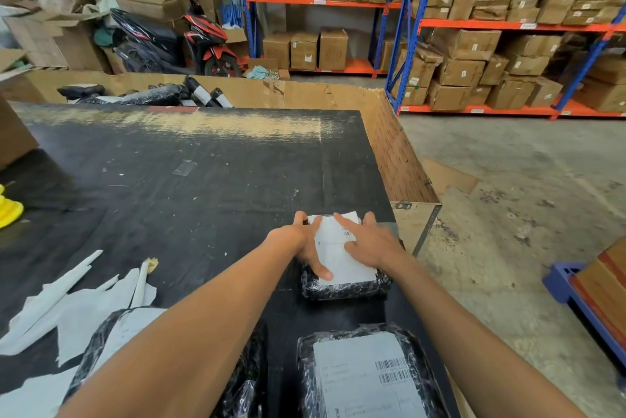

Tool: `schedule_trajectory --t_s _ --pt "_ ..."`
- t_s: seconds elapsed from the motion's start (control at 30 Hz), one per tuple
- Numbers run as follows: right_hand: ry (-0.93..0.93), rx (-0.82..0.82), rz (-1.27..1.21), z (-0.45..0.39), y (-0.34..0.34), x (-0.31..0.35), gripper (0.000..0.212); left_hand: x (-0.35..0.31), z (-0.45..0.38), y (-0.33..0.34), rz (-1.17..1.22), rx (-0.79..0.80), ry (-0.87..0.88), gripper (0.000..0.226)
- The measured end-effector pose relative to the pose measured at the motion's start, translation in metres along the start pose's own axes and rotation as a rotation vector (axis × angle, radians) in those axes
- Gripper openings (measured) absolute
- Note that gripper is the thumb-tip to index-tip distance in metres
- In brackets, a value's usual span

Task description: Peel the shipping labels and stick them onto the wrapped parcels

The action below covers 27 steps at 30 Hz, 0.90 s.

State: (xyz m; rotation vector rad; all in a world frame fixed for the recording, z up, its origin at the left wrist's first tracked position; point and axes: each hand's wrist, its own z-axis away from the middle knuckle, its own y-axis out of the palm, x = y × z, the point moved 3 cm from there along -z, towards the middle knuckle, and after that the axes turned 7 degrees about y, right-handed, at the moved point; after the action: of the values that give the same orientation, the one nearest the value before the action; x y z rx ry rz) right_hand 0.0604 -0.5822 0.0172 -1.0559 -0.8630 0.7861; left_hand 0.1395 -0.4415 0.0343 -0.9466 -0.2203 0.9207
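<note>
A white label (338,253) lies on top of a black-wrapped parcel (345,287) near the right edge of the desk (189,180), and both hands are flat on it. The left hand (306,243) has its fingers spread, the thumb pressing the label's near left corner and the fingertips reaching over the parcel's far end. The right hand (369,241) lies with straight fingers across the label's right side, nothing gripped. Closer to the person than the hands, between the forearms, sits a second parcel (366,380) already wearing a barcode label. Under the left forearm is a third parcel (108,343), and left of that a heap of peeled backing paper (67,309). Far beyond the hands, a cardboard bin (305,95) holds more black parcels, with shelves (474,24) of cartons behind.
</note>
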Motion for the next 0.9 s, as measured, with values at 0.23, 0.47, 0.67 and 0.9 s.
schedule_trajectory --t_s 0.23,0.47,0.67,0.9 --pt "0.1 -0.028 -0.178 -0.006 0.002 -0.017 0.062 0.001 0.002 -0.002 0.075 -0.021 0.033 0.131" --pt "0.068 -0.068 -0.354 -0.01 0.008 -0.028 0.057 0.006 0.003 -0.002 0.182 0.005 0.044 0.139" --pt "-0.115 0.148 -0.485 0.004 0.004 -0.036 0.108 0.008 0.007 0.0 0.12 0.049 0.054 0.146" --pt "-0.204 0.358 -0.588 0.012 -0.013 -0.054 0.12 0.01 -0.001 0.0 0.149 0.048 0.05 0.149"
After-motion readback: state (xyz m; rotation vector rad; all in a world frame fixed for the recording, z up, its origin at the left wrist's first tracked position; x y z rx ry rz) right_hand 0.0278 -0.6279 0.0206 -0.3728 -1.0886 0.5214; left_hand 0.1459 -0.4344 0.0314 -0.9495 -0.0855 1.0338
